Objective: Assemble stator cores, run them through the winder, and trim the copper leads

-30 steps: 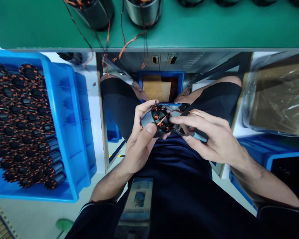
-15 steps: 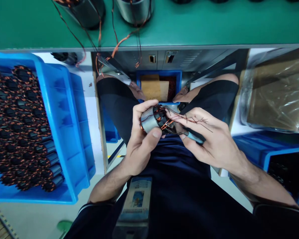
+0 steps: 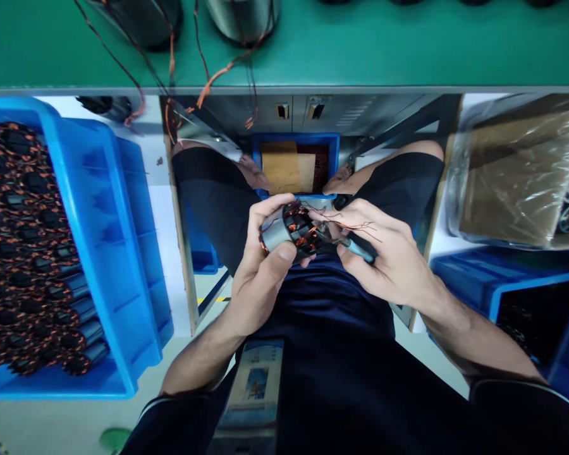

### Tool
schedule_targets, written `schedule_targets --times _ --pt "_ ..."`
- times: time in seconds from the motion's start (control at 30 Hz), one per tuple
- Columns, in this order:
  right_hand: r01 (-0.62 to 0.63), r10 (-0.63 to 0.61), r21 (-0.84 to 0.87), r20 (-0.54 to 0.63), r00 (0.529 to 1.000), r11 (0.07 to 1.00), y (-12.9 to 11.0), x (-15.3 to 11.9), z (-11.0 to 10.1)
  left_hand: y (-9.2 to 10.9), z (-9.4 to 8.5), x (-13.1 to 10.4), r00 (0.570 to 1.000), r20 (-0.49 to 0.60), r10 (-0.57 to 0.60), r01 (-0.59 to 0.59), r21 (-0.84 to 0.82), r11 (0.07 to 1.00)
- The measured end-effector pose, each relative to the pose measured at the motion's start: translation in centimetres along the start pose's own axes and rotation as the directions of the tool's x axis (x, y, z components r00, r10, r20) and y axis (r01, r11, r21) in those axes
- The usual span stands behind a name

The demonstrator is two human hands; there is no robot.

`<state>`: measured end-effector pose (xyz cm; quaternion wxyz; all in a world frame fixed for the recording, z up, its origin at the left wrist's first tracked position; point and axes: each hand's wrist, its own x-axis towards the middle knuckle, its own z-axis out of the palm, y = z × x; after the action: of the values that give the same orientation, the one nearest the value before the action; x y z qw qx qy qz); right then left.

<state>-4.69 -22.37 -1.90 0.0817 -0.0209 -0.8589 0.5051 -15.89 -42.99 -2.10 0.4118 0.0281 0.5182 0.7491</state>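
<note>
My left hand [image 3: 260, 268] is wrapped round a small metal stator [image 3: 275, 231] with black ends and copper windings, held tilted above my lap. Close on its right, my right hand [image 3: 386, 253] is closed on pliers or cutters with light blue handles [image 3: 359, 249]. The tool's dark jaws [image 3: 329, 232] are at the wound end of the stator; whether they grip a wire is too small to tell. Thin copper wires [image 3: 353, 225] run from the stator across the fingers of my right hand.
Left, a blue bin [image 3: 92, 253] holds many wound stators. Larger stators with trailing leads [image 3: 244, 19] stand on the green table [image 3: 360, 57]. A plastic-wrapped carton [image 3: 507, 183] lies right, above a blue crate [image 3: 469, 272]. Another blue bin [image 3: 334, 148] sits between the feet.
The tool's jaws have come against the stator's wound end, and fewer wires stick out there. The whole view has shifted, so the surroundings appear slightly further left.
</note>
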Motion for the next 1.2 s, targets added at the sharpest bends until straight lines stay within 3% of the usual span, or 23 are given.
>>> schedule_targets --times 0.2,0.33,0.4,0.5,0.6,0.73,1.03,1.2 --pt "-0.055 0.055 0.099 0.005 0.998 0.994 0.4 -0.3 -0.7 -0.3 -0.2 0.0 0.997 0.048 -0.055 0.056 -0.026 0.998" --pt "-0.13 0.191 0.288 -0.195 0.962 0.949 1.5 -1.0 -1.3 -0.4 -0.2 0.1 0.995 0.059 -0.075 0.081 -0.093 0.992" --pt "-0.184 0.247 0.258 -0.24 0.939 0.949 1.8 -1.4 -1.6 -0.3 0.0 0.2 0.998 0.033 -0.06 0.063 -0.093 0.994" --pt "-0.182 0.188 0.057 -0.135 0.973 0.982 1.5 -1.8 -1.6 0.0 0.1 0.2 0.999 0.005 -0.039 0.04 -0.064 0.997" --pt "-0.07 0.069 -0.05 -0.025 0.997 0.996 0.7 -1.7 -0.9 0.1 0.1 0.1 1.0 0.009 -0.023 0.023 -0.026 0.999" --pt "0.042 -0.045 -0.05 -0.054 0.998 0.998 0.3 -1.1 0.4 -0.3 0.0 0.1 0.999 0.036 0.004 -0.004 0.0 1.0" --pt "0.031 -0.034 -0.086 -0.038 0.999 0.996 -0.3 -0.4 0.3 -0.4 0.0 0.1 0.999 0.034 -0.001 0.001 -0.013 1.0" --pt "-0.011 0.009 -0.026 -0.053 0.999 1.0 0.9 0.3 0.7 -1.8 -0.2 0.7 1.0 -0.018 0.017 -0.017 -0.025 1.0"
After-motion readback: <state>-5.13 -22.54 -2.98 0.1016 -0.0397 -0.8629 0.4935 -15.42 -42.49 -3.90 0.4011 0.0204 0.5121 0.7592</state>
